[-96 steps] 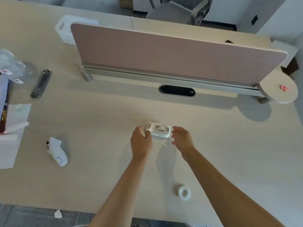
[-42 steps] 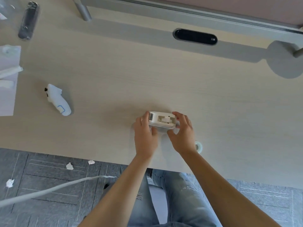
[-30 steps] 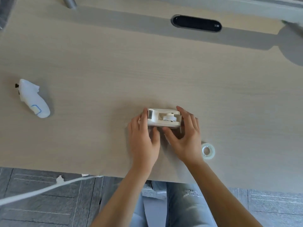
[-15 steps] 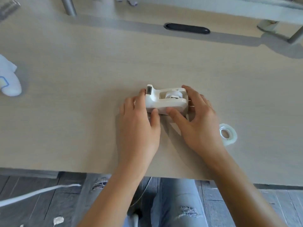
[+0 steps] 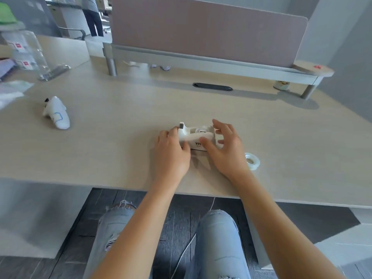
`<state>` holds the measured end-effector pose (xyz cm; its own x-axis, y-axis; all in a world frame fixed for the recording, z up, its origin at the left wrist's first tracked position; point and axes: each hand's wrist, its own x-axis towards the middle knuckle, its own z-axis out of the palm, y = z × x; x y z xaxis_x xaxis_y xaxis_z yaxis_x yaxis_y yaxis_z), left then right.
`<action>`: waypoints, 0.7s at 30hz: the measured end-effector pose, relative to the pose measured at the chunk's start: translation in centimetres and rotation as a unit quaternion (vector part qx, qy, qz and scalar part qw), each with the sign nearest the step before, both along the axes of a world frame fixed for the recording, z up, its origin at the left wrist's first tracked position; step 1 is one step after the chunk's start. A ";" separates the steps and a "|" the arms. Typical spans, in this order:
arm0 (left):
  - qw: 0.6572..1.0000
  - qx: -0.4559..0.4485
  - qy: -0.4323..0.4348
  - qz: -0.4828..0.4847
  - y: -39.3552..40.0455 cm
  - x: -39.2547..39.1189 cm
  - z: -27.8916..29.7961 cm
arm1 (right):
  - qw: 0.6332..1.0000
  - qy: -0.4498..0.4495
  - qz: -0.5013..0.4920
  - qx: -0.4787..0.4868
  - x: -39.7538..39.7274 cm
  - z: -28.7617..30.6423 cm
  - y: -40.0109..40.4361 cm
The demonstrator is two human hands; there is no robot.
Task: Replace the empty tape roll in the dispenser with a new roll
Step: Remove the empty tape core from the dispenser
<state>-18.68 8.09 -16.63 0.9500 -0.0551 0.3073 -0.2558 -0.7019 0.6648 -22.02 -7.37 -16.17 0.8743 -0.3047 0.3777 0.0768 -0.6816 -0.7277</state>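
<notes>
A white tape dispenser stands on the light wooden desk, cutter end to the left. A small white core sits in its cradle. My left hand grips the dispenser's left end, thumb on its near side. My right hand wraps its right end, thumb on the near side and fingers spread over the far side. A new roll of clear tape lies flat on the desk just right of my right hand, apart from it.
A white handheld controller lies at the left. A clear plastic container and papers sit at the far left. A pink divider panel on a grey rail crosses the back, with a black cable slot in front. The desk's near edge runs below my wrists.
Both hands came onto the dispenser and have kept hold of it. The view has tilted up, so the divider shows again. The right fingers have spread wider over the dispenser's far side.
</notes>
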 end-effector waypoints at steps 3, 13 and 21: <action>1.000 0.002 0.002 0.003 0.0 0.2 -0.2 | 0.997 -0.076 -0.014 0.007 0.1 0.1 0.0; 1.000 -0.011 -0.013 0.011 -0.1 0.7 -0.7 | 0.989 0.020 0.088 -0.118 3.2 3.9 -2.8; 1.000 -0.018 -0.009 0.010 0.0 0.4 -0.4 | 0.960 0.067 0.135 -0.237 3.7 6.6 -3.1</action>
<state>-18.31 8.11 -17.00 0.9451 -0.0243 0.3259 -0.2537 -0.6832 0.6848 -18.32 -10.52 -9.61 0.9479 0.1170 0.2963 0.2236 -0.9069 -0.3572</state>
